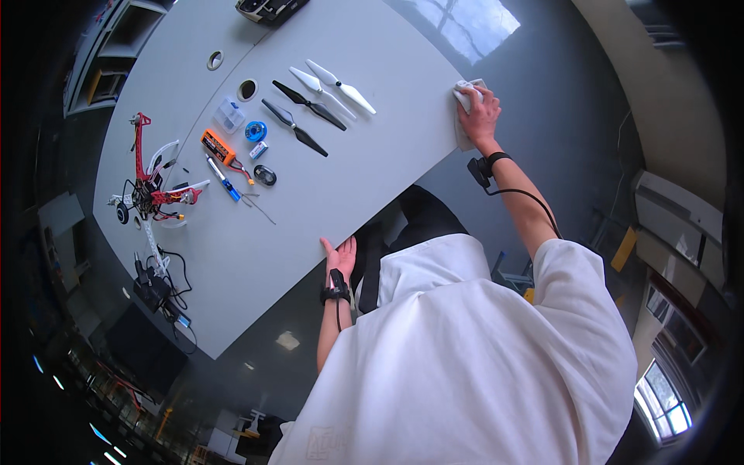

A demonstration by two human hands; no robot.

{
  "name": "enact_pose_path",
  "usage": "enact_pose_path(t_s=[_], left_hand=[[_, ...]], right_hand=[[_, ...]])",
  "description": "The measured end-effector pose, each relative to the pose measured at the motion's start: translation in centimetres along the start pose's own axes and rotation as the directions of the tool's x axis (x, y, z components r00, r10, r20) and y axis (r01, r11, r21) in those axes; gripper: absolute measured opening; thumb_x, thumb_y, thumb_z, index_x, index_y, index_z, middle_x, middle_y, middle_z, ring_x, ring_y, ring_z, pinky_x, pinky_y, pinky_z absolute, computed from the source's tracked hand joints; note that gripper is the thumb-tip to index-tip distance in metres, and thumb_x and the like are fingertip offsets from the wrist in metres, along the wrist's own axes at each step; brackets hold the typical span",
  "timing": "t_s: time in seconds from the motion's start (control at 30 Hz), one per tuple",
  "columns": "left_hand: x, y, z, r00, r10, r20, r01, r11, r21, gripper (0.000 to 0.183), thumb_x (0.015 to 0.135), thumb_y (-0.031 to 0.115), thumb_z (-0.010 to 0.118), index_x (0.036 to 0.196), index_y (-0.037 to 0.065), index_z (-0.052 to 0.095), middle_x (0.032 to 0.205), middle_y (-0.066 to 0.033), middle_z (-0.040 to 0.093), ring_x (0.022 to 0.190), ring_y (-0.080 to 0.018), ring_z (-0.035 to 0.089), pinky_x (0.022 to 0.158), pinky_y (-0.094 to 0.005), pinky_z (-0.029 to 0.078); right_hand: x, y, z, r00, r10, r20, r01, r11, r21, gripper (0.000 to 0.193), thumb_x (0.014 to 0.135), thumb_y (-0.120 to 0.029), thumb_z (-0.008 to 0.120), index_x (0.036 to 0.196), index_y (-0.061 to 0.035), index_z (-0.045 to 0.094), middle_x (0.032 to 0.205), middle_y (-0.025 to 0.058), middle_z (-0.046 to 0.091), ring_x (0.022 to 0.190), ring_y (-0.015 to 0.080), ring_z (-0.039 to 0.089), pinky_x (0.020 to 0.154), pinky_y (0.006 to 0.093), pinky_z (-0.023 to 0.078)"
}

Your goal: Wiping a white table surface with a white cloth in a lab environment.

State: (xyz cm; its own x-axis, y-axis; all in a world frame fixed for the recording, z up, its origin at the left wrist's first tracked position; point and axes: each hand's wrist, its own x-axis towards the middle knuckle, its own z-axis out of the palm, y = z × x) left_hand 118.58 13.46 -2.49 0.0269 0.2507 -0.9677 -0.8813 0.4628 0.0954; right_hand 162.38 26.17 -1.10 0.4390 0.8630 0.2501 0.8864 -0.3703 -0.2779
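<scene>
A crumpled white cloth (467, 91) is bunched under my right hand (480, 118), at the right edge of the white table (380, 167). My fingers are closed over it, and part of the cloth hangs over the edge. At the near edge of the table rests my left hand (339, 257), open with its thumb apart and nothing in it. Nearest to the right hand on the tabletop lie two white propellers (341, 87), beside two black ones (308, 105). Both wrists wear black bands with cables.
A red and white drone frame (151, 186) stands at the left. Around the middle lie an orange battery (218, 147), a blue-handled tool (223, 179), a blue spool (256, 131), a clear box (229, 115) and tape rolls (247, 90). A black charger (152, 285) trails cables near the left edge.
</scene>
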Motion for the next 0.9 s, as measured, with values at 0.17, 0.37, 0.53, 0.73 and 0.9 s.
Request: enact_pose_path(t_s=[0.17, 0.37, 0.53, 0.73, 0.9], left_hand=[[0.1, -0.5, -0.3, 1.000, 0.017, 0.022, -0.018, 0.999, 0.042, 0.072, 0.083, 0.055, 0.051, 0.132, 0.003, 0.037, 0.135, -0.0105, 0.041, 0.128, -0.0240, 0.036, 0.108, -0.0400, 0.030], [-1.3, 0.1, -1.3, 0.997, 0.037, 0.073, -0.048, 0.987, 0.153, 0.075, 0.085, 0.054, 0.050, 0.133, 0.000, 0.031, 0.136, -0.0127, 0.039, 0.130, -0.0243, 0.034, 0.107, -0.0409, 0.031], [-3.4, 1.0, -1.7, 0.996, 0.070, 0.049, -0.072, 0.997, 0.035, 0.071, 0.090, 0.052, 0.045, 0.132, -0.003, 0.031, 0.135, -0.0164, 0.040, 0.129, -0.0271, 0.035, 0.107, -0.0431, 0.031], [-4.7, 2.4, -1.5, 0.999, 0.032, 0.042, -0.029, 0.997, -0.069, 0.075, 0.091, 0.056, 0.028, 0.132, -0.007, 0.028, 0.134, -0.0219, 0.037, 0.128, -0.0318, 0.035, 0.107, -0.0473, 0.028], [-4.5, 2.4, -1.7, 0.997, 0.013, 0.073, -0.006, 0.996, -0.091, 0.076, 0.091, 0.057, 0.023, 0.134, -0.006, 0.024, 0.134, -0.0217, 0.038, 0.128, -0.0325, 0.035, 0.106, -0.0486, 0.028]], right_hand=[[0.0, -2.4, 0.6, 0.991, 0.132, -0.037, -0.132, 0.991, -0.011, 0.038, 0.067, -0.020, 0.071, 0.103, -0.0257, 0.059, 0.114, 0.0014, 0.047, 0.103, 0.0304, 0.043, 0.084, 0.0433, 0.035], [-5.4, -12.0, 2.0, 0.958, -0.247, 0.146, 0.219, 0.959, 0.181, 0.041, 0.064, -0.021, 0.072, 0.102, -0.0257, 0.058, 0.112, 0.0021, 0.047, 0.098, 0.0293, 0.043, 0.079, 0.0424, 0.035], [-12.6, -21.7, 2.8, 0.780, -0.594, 0.195, 0.503, 0.781, 0.370, 0.040, 0.066, -0.029, 0.070, 0.102, -0.0239, 0.056, 0.109, 0.0035, 0.048, 0.095, 0.0285, 0.044, 0.076, 0.0433, 0.035], [-18.3, -29.8, 3.0, 0.567, -0.803, 0.182, 0.612, 0.559, 0.560, 0.029, 0.073, -0.034, 0.065, 0.098, -0.0217, 0.058, 0.108, 0.0042, 0.050, 0.095, 0.0271, 0.045, 0.073, 0.0412, 0.037], [-18.1, -29.1, 2.8, 0.559, -0.822, 0.112, 0.661, 0.523, 0.537, 0.022, 0.076, -0.031, 0.064, 0.096, -0.0238, 0.059, 0.107, 0.0032, 0.050, 0.093, 0.0255, 0.047, 0.072, 0.0381, 0.039]])
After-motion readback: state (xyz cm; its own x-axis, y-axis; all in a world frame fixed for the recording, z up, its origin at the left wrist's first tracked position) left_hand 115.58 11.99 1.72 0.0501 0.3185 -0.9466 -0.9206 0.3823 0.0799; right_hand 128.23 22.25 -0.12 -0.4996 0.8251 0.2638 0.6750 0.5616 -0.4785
